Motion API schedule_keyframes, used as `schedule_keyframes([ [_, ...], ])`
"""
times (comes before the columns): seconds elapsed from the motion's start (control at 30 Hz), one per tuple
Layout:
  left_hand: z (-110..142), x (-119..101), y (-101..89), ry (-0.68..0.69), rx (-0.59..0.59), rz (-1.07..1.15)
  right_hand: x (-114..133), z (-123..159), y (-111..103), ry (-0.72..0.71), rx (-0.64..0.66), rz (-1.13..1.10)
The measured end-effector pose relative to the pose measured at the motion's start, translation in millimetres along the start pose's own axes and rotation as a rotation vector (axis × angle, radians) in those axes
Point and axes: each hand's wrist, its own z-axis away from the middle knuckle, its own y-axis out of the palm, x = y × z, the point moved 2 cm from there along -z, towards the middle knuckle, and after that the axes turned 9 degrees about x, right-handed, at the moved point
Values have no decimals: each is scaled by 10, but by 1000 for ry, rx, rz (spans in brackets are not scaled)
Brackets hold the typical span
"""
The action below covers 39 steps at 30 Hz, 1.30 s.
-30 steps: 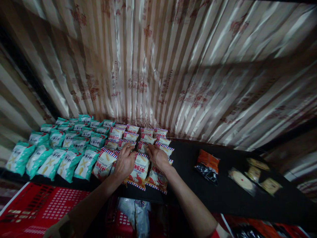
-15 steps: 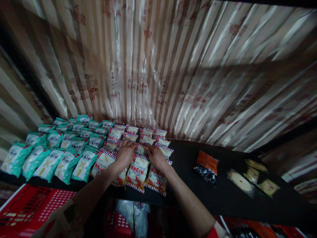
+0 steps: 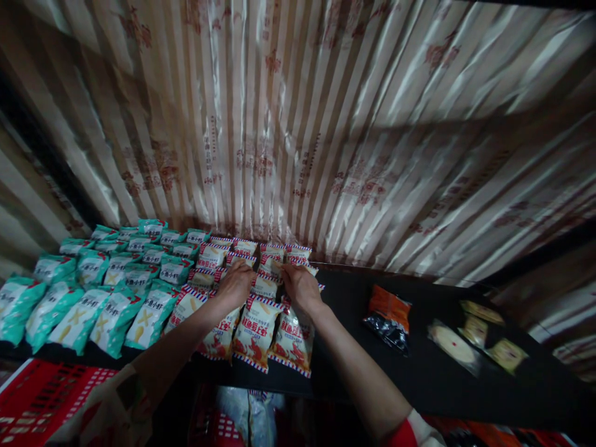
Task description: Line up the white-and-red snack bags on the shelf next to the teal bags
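My left hand (image 3: 235, 285) and my right hand (image 3: 300, 287) reach over rows of white snack bags with red print and blue-and-red striped edges. Between the hands, one such snack bag (image 3: 269, 267) stands in a back row, with the curled fingers of both hands at its sides. Part of its outline hides behind my fingers. Just in front lies another bag (image 3: 265, 288) of this kind. Nearest me, a front row includes a tilted snack bag (image 3: 252, 335) and a second front bag (image 3: 292, 340) below my right wrist.
Teal-and-white snack bags (image 3: 151, 313) stand in rows at the left. On the black shelf (image 3: 342, 354) to the right lie an orange-and-black packet (image 3: 387, 316), a round wrapped item (image 3: 454, 343) and small yellowish packets (image 3: 507, 355). Red baskets (image 3: 51, 397) sit below; striped sheeting (image 3: 288, 124) hangs behind.
My hands have shifted slightly back and apart. The bag between them shows more of its front, and the front bags' faces are less covered. The view has moved a little.
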Motion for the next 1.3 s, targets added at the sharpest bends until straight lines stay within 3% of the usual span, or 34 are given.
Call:
schedule_keyframes([
  [0.17, -210, 40, 22, 0, 7, -12, -118, -246, 13, -103, -15, 71],
  [0.5, -457, 97, 77, 7, 23, -39, -174, -470, 94, -121, 102, 75],
  [0.8, -467, 194, 157, 9, -4, 15, -135, -598, 176, -101, 163, 42],
  [1.3, -452, 315, 138, -28, -89, 81, 5, -699, 281, 3, 190, 2],
])
